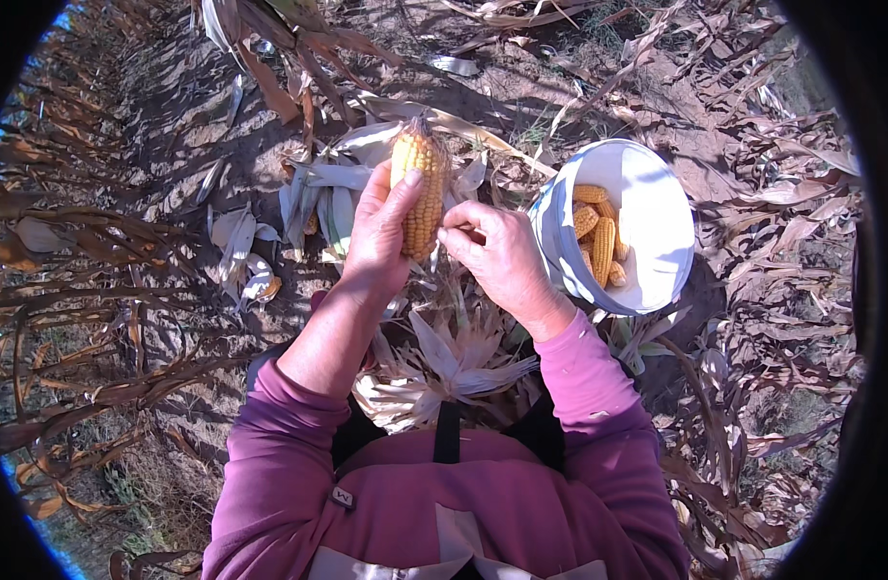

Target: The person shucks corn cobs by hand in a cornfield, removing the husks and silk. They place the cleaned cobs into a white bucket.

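My left hand grips a husked ear of yellow corn, thumb laid along its front. The ear stands nearly upright in the view, with brown dry silk at its top end. Close to the ear's lower right side is my right hand, thumb and forefinger brought together. Whether anything thin is pinched there is too small to tell. To the right of that hand, a white plastic bucket tilts with its mouth towards me. Several bare corn ears lie inside it.
Loose pale husks pile up below my hands. Partly husked ears lie on the soil at left, and more husks sit behind my left hand. Dry corn stalks crowd the left side; dry leaves cover the ground at right.
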Demonstrator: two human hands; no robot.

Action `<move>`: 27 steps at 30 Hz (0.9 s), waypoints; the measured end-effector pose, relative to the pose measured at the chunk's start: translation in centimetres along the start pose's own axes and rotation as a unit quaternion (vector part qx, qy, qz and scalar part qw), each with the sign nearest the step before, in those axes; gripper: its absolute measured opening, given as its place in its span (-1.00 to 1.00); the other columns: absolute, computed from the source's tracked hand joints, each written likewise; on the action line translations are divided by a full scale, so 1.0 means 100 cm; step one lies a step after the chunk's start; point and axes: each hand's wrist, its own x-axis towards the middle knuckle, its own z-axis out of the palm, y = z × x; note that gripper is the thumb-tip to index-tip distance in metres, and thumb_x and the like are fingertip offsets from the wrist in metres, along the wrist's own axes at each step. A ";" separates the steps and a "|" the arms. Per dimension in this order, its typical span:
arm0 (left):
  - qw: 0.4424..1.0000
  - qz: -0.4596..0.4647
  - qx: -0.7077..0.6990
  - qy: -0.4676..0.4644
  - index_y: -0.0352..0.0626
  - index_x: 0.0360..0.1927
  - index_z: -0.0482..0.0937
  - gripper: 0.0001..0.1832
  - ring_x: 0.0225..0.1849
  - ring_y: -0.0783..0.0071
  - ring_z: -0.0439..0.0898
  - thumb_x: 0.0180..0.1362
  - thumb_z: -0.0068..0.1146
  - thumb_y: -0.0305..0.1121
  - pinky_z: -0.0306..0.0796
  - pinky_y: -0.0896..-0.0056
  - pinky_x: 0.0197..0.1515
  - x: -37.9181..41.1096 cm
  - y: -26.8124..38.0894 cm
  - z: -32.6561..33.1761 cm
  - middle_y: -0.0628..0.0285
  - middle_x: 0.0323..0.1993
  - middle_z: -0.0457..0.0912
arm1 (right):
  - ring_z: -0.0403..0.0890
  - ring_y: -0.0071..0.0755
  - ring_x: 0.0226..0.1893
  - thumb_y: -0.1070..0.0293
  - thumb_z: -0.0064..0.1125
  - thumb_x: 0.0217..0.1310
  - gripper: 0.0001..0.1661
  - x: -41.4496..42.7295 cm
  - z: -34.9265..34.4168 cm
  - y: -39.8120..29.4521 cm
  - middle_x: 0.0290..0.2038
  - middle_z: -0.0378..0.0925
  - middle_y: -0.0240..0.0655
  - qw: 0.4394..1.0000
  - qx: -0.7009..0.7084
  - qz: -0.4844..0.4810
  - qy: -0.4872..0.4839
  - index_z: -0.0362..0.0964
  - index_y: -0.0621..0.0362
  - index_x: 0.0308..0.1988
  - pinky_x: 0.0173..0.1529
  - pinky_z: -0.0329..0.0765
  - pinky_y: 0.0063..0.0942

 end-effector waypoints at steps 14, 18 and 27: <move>0.998 -0.060 -0.012 0.017 -0.20 0.09 0.42 -0.64 -0.12 0.52 0.58 0.30 0.02 -0.24 0.48 0.43 -0.04 0.004 -0.002 -0.008 0.26 -0.10 0.58 | 0.65 -0.15 -0.45 0.43 0.17 0.12 -0.88 0.000 -0.001 0.007 -0.46 0.59 -0.18 1.000 0.013 -0.001 -0.001 0.43 0.22 -0.32 -0.36 0.53 -0.31; 0.998 -0.056 -0.005 0.012 -0.20 0.09 0.41 -0.64 -0.12 0.48 0.59 0.31 0.01 -0.23 0.50 0.41 -0.05 0.002 -0.001 -0.005 0.25 -0.10 0.58 | 0.65 -0.16 -0.47 0.40 0.20 0.11 -0.86 0.000 -0.002 0.002 -0.48 0.59 -0.17 0.999 -0.001 -0.035 -0.021 0.44 0.23 -0.35 -0.38 0.53 -0.34; 0.991 0.046 0.124 -0.002 -0.21 0.17 0.31 -0.53 0.02 0.56 0.45 0.24 0.14 -0.32 0.34 0.48 0.09 -0.006 0.001 0.010 0.26 0.00 0.49 | 0.67 -0.34 -0.49 0.42 0.18 0.09 -0.82 0.000 -0.003 0.008 -0.48 0.62 -0.15 0.993 0.052 0.092 -0.043 0.55 0.30 -0.30 -0.35 0.54 -0.45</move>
